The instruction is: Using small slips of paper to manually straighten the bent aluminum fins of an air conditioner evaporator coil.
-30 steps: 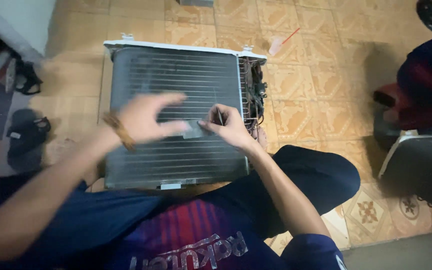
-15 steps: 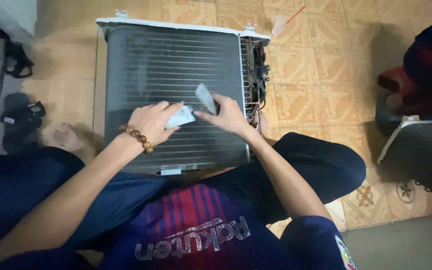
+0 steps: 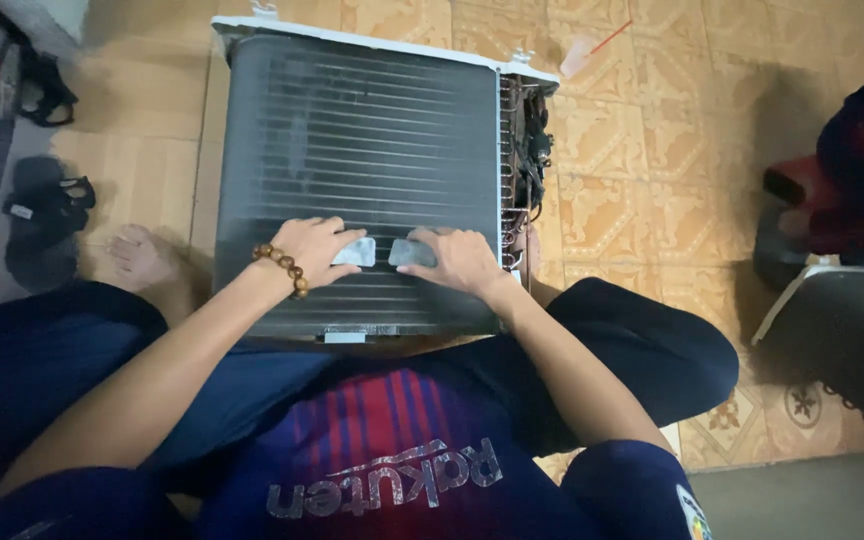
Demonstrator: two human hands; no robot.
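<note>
An air-conditioner unit with a dark finned coil (image 3: 362, 150) and a white frame lies flat on the tiled floor between my legs. My left hand (image 3: 310, 250), with a wooden bead bracelet on the wrist, presses a small grey pad (image 3: 357, 252) onto the fins. My right hand (image 3: 457, 260) presses a second grey pad (image 3: 410, 253) down right beside it. Both hands lie flat on the coil's near half, a few centimetres apart. Copper tubing and wires (image 3: 527, 160) show at the unit's right end.
Black sandals (image 3: 47, 215) lie on the floor at the left. A plastic cup with a red straw (image 3: 580, 55) stands beyond the unit. A red stool and a dark chair (image 3: 832, 300) stand at the right. My bare foot (image 3: 147, 258) rests left of the unit.
Earlier my hands were lifted over the coil holding pale pieces; both have come down flat onto the fins, each with a grey pad under the fingers, side by side.
</note>
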